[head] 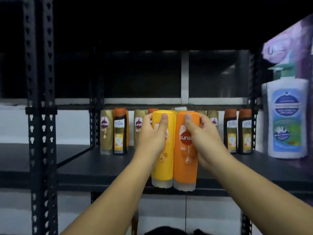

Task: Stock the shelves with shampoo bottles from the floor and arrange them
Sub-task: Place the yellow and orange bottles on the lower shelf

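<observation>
Yellow bottle [162, 167] and orange bottle [185, 167]: standing upright side by side, touching, long axes vertical, translucent caps pointing down, at the front edge of the black shelf [101, 165]. Whether they are resting on it cannot be told.

Left hand [152, 134]: gripping the yellow bottle, thumb lying up its front.

Right hand [203, 138]: gripping the orange bottle likewise.

Both labels are being partly covered by the thumbs. Back-row bottles [119, 131]: standing blurred, some hidden behind the pair.
</observation>
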